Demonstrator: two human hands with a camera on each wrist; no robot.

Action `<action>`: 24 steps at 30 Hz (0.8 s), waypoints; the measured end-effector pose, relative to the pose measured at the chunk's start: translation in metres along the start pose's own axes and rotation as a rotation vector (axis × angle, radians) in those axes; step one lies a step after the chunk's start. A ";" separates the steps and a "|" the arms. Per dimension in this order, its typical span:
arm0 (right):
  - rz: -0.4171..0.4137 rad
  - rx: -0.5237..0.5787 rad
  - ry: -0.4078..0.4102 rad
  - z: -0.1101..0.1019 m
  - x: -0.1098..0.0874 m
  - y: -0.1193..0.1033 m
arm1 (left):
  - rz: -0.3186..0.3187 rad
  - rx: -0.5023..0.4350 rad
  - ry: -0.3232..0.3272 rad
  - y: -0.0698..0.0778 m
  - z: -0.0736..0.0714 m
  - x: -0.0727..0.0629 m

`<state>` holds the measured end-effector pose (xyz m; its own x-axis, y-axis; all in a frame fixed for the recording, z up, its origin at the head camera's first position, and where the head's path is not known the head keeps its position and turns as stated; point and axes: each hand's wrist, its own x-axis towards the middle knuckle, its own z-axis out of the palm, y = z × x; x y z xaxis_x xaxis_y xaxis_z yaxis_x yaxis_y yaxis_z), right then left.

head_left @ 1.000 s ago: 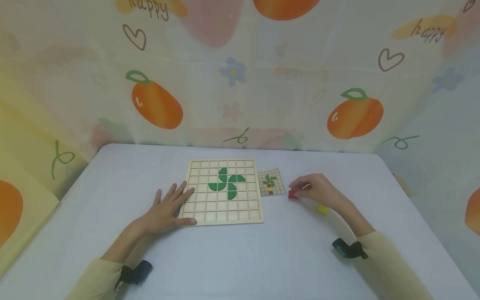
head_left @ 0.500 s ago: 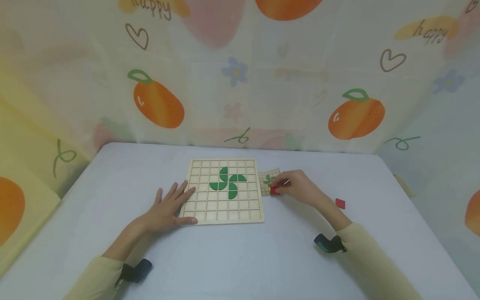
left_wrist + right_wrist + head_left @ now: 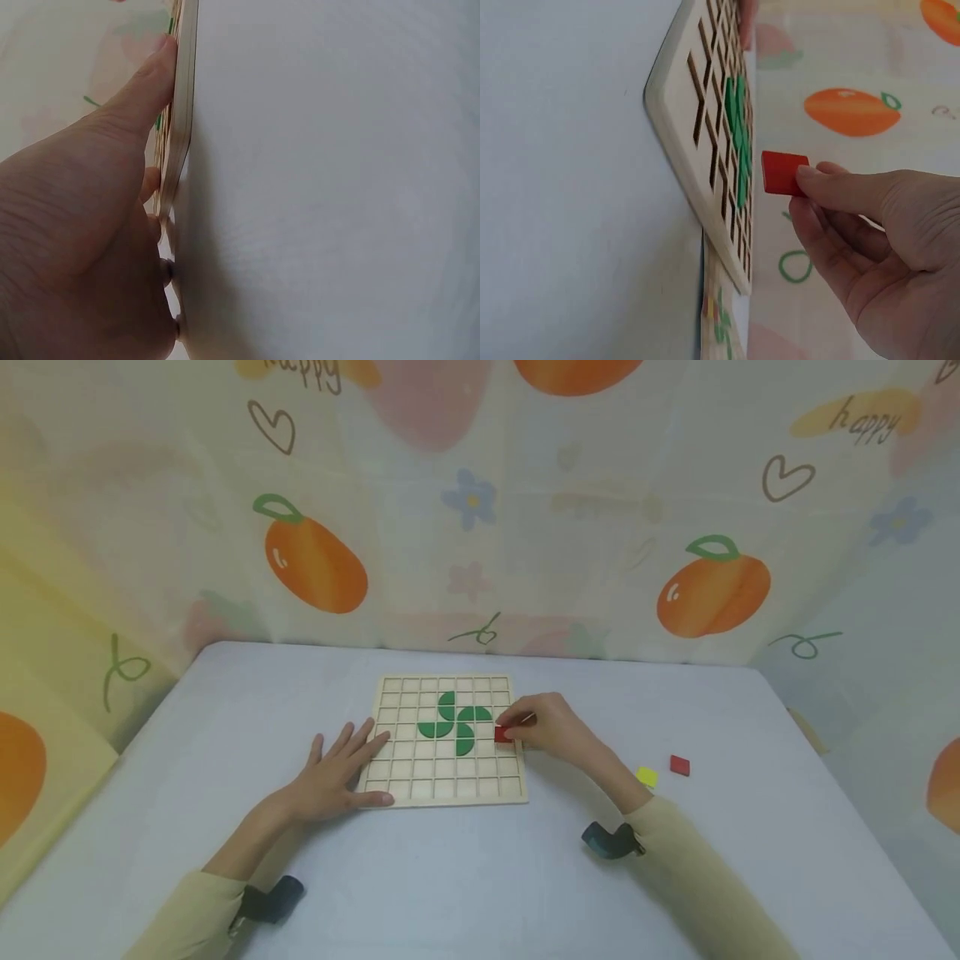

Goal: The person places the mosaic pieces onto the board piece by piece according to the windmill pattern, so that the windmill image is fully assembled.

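Observation:
A wooden grid board (image 3: 420,789) lies on the white table, with several green quarter-round pieces (image 3: 465,742) set in its middle like a pinwheel. My left hand (image 3: 326,781) is spread flat at the board's left edge, thumb and fingertips resting on the rim. Between thumb and fingers, my right hand (image 3: 558,727) pinches a red square tile (image 3: 784,173). That tile is over the right side of the board, held above the surface in the right wrist view. The pattern card (image 3: 718,319) beside the board is mostly hidden by the right hand in the head view.
Right of the board, a yellow square tile (image 3: 647,777) lies near the right forearm. A second red tile (image 3: 679,766) lies farther right. Behind the table (image 3: 465,877) hangs a patterned cloth (image 3: 570,568).
My right hand has carried the red tile leftward from the table, past the card, to over the board. The left hand stays in place.

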<state>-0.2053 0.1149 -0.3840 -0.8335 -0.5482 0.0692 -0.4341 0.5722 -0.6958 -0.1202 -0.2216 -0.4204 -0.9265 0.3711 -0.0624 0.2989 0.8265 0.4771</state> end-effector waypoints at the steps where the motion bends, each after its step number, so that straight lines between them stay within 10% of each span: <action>1: -0.006 0.004 0.008 0.003 0.003 -0.002 | 0.000 0.000 0.001 0.000 0.000 0.000; 24: -0.069 0.000 -0.106 0.051 0.042 -0.028 | 0.000 -0.008 -0.003 -0.004 0.001 0.001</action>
<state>-0.2106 0.0450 -0.3977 -0.7607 -0.6477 0.0415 -0.4895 0.5305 -0.6921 -0.1223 -0.2244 -0.4237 -0.9259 0.3722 -0.0655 0.2967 0.8233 0.4839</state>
